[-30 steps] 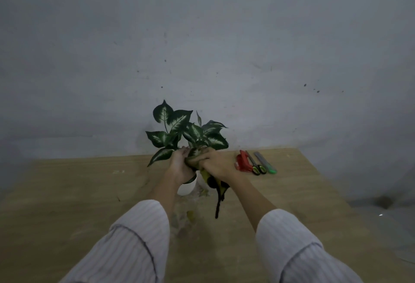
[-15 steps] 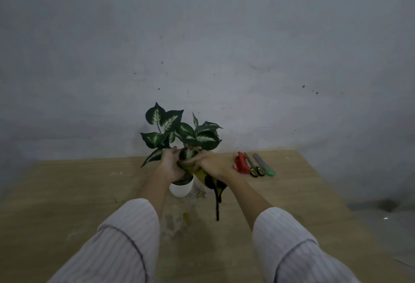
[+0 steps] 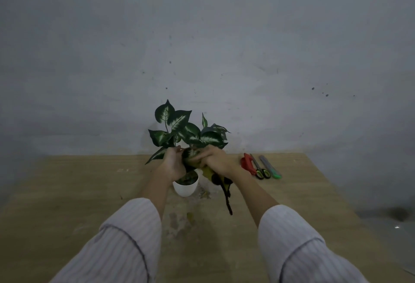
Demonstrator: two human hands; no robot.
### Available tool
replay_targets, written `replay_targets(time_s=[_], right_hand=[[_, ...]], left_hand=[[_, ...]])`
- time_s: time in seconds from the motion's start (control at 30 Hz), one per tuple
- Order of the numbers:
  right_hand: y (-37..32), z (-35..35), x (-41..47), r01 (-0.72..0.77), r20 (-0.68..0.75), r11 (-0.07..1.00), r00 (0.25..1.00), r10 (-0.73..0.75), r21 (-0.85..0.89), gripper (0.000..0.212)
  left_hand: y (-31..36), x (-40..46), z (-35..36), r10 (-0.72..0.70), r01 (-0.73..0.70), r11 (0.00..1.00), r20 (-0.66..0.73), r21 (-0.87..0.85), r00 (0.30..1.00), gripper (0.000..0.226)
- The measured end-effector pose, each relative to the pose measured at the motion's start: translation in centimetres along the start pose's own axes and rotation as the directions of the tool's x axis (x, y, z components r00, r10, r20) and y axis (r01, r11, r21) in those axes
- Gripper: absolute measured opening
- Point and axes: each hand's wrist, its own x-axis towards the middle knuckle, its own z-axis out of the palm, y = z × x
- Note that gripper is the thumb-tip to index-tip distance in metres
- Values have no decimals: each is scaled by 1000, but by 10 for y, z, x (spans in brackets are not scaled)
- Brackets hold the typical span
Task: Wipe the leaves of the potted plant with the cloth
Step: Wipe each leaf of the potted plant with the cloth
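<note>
A potted plant [image 3: 179, 130] with dark green, white-veined leaves stands in a small white pot [image 3: 185, 188] at the middle of the wooden table [image 3: 67, 193]. My left hand [image 3: 173, 166] holds a low leaf from the left, fingers curled round it. My right hand [image 3: 215, 160] grips a yellow and black cloth [image 3: 215, 177] and presses it on that same leaf [image 3: 190, 153] between the two hands. A dark strip of the cloth hangs down toward the table. The leaf is mostly hidden by my fingers.
To the right of the plant lie a red-handled tool [image 3: 248, 162], scissors with green and black handles [image 3: 260, 170] and a grey and green utility knife [image 3: 270, 167]. A grey wall [image 3: 202, 47] rises just behind the table. Stains and small scraps mark the table in front of the pot.
The view has shifted slightly. Both hands have stayed on the low leaf, with the cloth hand sliding a little along it. The pot now shows more fully below my left hand.
</note>
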Motion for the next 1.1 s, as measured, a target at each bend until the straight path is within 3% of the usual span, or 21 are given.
replay_targets(time_s=[0.1,0.23,0.4,0.43,0.53,0.6,0.7,0.87,0.97,1.1], right_hand=[[-2,-3,7,6,-196,999,981,-12,-34,32],[3,21,11,4,-67,966,998,-22,-259,38],[-10,11,-13,38,237,995,971,-15,-91,37],[-11,5,-13,20,243,998,970,-5,-60,37],[-9,-3,-2,-45,-29,999,999,45,26,36],[-7,4,2,-1,-131,999,991,-3,-37,34],[-5,20,0,38,-52,988,998,-46,-147,36],[-10,12,-24,-1,172,999,985,-5,38,41],[-3,1,-37,-19,89,997,996,12,75,41],[6,-12,-52,-41,51,987,998,33,156,41]], left_hand=[[2,0,-3,12,-11,1000,7,-3,1000,55],[1,0,-3,51,-49,998,-33,47,998,50],[-2,-2,-9,32,-28,998,-61,63,998,51],[-1,-3,-9,33,-29,998,-61,60,998,51],[0,-3,-10,46,-42,997,-61,63,997,54],[0,-6,-7,28,-26,999,-38,46,999,52],[0,-9,-5,57,-57,997,-10,49,998,47],[2,-12,-9,24,-24,1000,29,-9,999,55],[3,-16,-5,38,-36,999,98,-26,994,56],[4,-17,-1,49,-46,999,84,-29,995,52]])
